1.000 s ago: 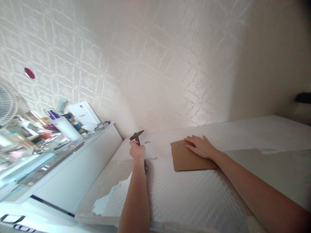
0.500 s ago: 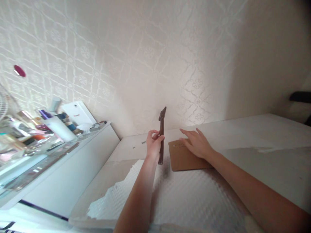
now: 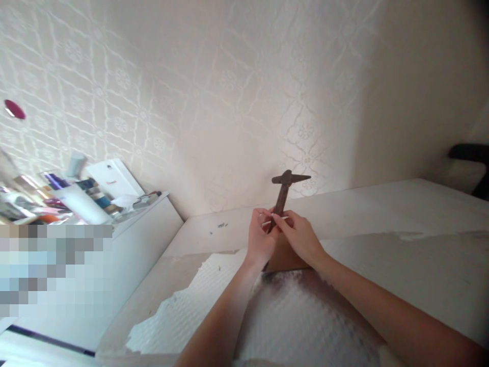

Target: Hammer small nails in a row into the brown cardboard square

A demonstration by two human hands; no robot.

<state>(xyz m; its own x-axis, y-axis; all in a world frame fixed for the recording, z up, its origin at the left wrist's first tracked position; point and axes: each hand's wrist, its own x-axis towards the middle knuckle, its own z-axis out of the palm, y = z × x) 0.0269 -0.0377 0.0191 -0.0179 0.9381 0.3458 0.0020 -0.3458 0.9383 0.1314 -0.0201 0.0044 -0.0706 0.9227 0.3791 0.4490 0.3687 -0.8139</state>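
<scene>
Head cam: L hand (image 3: pixel 261 237) gripping hammer (image 3: pixel 283 192), R hand (image 3: pixel 301 232) bunched agst it, can't tell if pinching.

Dark brown hammer (image 3: pixel 283 191), tan cardboard (image 3: pixel 286 256)
Beyond the left hand (image 3: pixel 262 239), pale floral lattice covers beige wallpaper (image 3: pixel 122 97).

Hammer (image 3: pixel 283 192): I lose part of its handle behind the left fingers (image 3: pixel 261 212).
Cardboard (image 3: pixel 288 256): partly covered by the right fingers (image 3: pixel 286 225).
White sliver (image 3: pixel 266 223): too small for me to identify.
Dark bits (image 3: pixel 222 225): also too small.
Black object (image 3: pixel 469 152): cut off at my right edge.
</scene>
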